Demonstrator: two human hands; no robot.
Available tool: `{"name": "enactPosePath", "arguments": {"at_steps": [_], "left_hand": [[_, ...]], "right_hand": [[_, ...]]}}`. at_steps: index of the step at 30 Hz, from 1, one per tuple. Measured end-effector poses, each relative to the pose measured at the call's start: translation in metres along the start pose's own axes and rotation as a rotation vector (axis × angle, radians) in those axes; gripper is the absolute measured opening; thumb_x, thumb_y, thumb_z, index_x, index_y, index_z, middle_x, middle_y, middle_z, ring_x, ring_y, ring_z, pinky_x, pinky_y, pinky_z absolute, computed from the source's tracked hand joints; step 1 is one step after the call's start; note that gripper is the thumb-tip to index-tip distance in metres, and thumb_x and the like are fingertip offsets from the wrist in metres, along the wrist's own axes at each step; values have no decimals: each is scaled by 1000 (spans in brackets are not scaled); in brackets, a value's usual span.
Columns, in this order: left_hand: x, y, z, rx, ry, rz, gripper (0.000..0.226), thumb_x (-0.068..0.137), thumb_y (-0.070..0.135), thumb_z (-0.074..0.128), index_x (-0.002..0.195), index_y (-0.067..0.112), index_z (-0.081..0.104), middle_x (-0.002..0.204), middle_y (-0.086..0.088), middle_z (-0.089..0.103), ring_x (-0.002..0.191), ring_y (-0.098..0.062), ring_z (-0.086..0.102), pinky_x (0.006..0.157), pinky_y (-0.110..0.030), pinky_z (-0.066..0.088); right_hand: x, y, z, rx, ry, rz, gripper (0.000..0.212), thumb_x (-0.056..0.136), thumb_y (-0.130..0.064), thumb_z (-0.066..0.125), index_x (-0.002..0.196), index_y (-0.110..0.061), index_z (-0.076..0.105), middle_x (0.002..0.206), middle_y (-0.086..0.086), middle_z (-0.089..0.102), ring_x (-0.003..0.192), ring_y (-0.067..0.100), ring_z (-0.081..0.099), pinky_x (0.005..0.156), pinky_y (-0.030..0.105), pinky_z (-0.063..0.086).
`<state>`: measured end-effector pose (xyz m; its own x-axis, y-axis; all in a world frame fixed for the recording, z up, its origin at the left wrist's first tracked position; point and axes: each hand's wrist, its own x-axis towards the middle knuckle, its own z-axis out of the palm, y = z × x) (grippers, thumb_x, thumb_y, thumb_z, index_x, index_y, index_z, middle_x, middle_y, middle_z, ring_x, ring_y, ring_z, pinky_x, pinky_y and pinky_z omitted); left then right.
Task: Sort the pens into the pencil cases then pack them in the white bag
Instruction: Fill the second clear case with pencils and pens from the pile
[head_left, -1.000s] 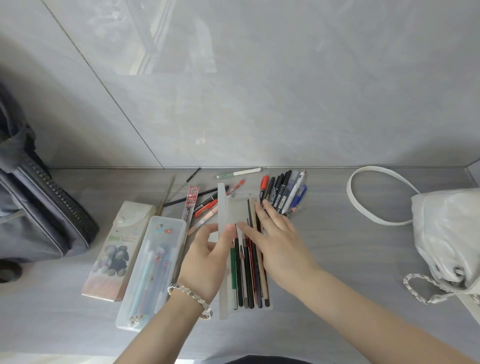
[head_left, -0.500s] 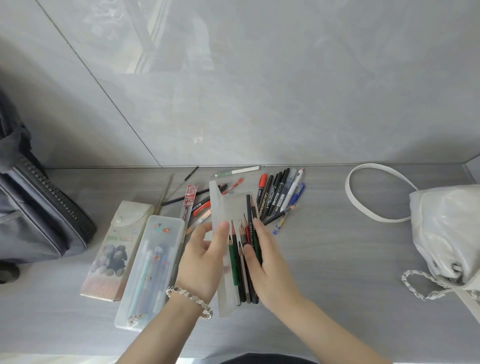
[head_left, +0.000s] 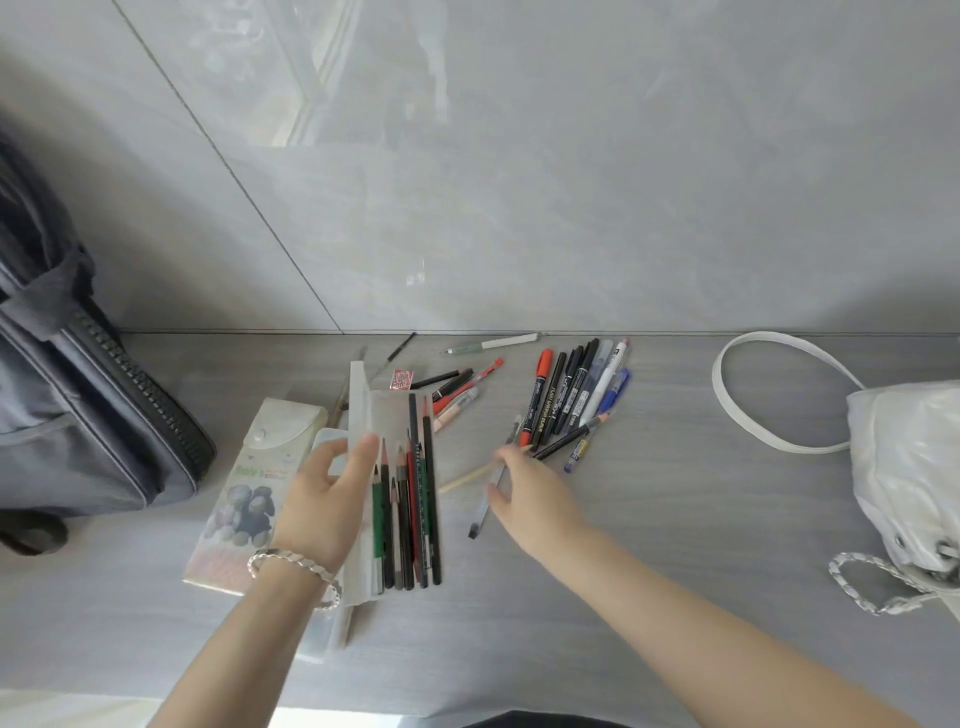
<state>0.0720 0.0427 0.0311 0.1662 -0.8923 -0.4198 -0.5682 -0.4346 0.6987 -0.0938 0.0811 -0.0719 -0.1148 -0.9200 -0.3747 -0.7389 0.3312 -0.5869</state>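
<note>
My left hand (head_left: 324, 501) grips an open translucent pencil case (head_left: 387, 415) by its left side, thumb on the inner face. Several pencils (head_left: 410, 519) lie in it lengthwise. To the right, my right hand (head_left: 535, 501) pinches a clear grey pen (head_left: 480, 514) between thumb and fingers on the counter; a beige pencil (head_left: 465, 477) lies at its fingertips. Loose markers (head_left: 571, 395) and red pens (head_left: 454, 395) lie behind. The white bag (head_left: 914, 467) sits at the far right, strap looped on the counter.
An illustrated closed pencil case (head_left: 241, 499) lies left of my left hand, and another translucent case (head_left: 327, 636) shows under my wrist. A dark backpack (head_left: 78, 415) stands at the far left. A green-and-white pen (head_left: 493, 344) lies by the tiled wall.
My right hand left the pencils in the case and moved right to the loose pens, taking a clear pen. My left hand shifted the open case slightly left.
</note>
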Motion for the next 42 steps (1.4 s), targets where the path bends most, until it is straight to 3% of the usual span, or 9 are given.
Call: {"name": "enactPosePath", "arguments": {"at_steps": [2, 11, 17, 21, 26, 32, 35, 38, 42], "left_hand": [[3, -2, -4, -23, 9, -19, 47, 94, 39, 43, 130, 9, 47, 66, 11, 37, 59, 2, 35, 57, -21, 29], [2, -6, -6, -56, -12, -56, 50, 93, 41, 43, 133, 11, 44, 80, 10, 46, 68, -6, 43, 82, -25, 30], [-2, -2, 10, -60, -62, -27, 49, 93, 43, 42, 132, 13, 45, 80, 8, 49, 66, -3, 42, 75, -23, 33], [-14, 11, 24, -81, -110, 3, 47, 94, 40, 42, 129, 10, 48, 112, -2, 54, 83, -10, 47, 42, -5, 40], [-23, 16, 33, -153, -151, 32, 39, 93, 36, 45, 116, 5, 55, 73, 1, 52, 66, -5, 49, 40, 1, 38], [-26, 18, 36, -189, -157, 10, 41, 93, 37, 45, 113, 3, 56, 72, -2, 56, 60, -6, 53, 36, -3, 38], [-24, 15, 35, -165, -115, 3, 41, 92, 39, 45, 119, 9, 52, 75, 4, 53, 67, -2, 49, 38, 0, 38], [-20, 9, 34, -123, -98, 18, 45, 92, 41, 44, 127, 13, 49, 79, 9, 51, 67, 2, 46, 42, -4, 41], [-19, 4, 35, -99, -106, -3, 47, 93, 40, 43, 131, 13, 46, 92, 5, 53, 79, -9, 50, 41, -5, 41]], "right_hand": [[9, -9, 4, -147, -57, -51, 37, 95, -20, 44, 131, -16, 39, 110, 11, 61, 97, 31, 60, 77, 36, 47], [14, -3, -20, -200, 67, -127, 18, 89, -4, 47, 103, -10, 56, 102, 10, 60, 88, 32, 61, 76, 43, 52], [-17, -8, -61, -89, 285, -483, 29, 75, 4, 64, 100, -10, 65, 89, 6, 65, 79, 19, 62, 71, 33, 56], [-21, -14, -51, -216, 274, -616, 31, 69, 5, 68, 98, -8, 68, 81, 7, 62, 74, 25, 61, 64, 36, 55], [-22, -7, -44, -225, 340, -521, 40, 63, 6, 70, 99, -10, 69, 86, 10, 61, 75, 27, 62, 59, 36, 56], [-31, -1, -39, -109, 382, -454, 52, 69, 12, 62, 112, -16, 65, 116, 12, 57, 98, 23, 59, 81, 30, 51], [-26, 7, -46, 207, 355, -171, 45, 84, 4, 48, 123, -18, 56, 94, -7, 52, 76, 4, 49, 71, 20, 41], [-3, 31, -45, 194, 209, 114, 35, 93, -15, 45, 126, -23, 50, 57, -7, 46, 51, 8, 42, 50, 25, 34], [15, 40, -38, 48, 102, 171, 21, 94, -25, 46, 107, -14, 58, 74, 6, 61, 69, 23, 57, 61, 32, 44]]}}
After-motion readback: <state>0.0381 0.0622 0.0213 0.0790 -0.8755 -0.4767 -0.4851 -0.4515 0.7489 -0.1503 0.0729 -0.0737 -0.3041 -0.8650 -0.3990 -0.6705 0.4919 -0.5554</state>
